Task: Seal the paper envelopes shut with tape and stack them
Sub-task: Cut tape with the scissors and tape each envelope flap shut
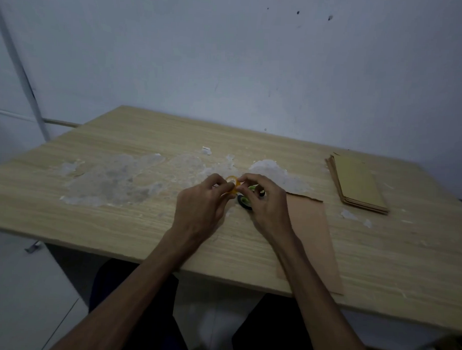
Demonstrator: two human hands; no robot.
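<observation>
I see both hands raised just over the bench: my left hand [201, 200] and right hand [263, 202] pinch a small yellowish roll of clear tape [232, 186] between their fingertips, apparently picking at its end. The flat brown paper envelope [310, 230] lies just beside and under my right wrist, long axis running away from me. That hand is nearer. More brown envelopes [358, 183] sit stacked far right on the pale wooden bench [118, 218].
</observation>
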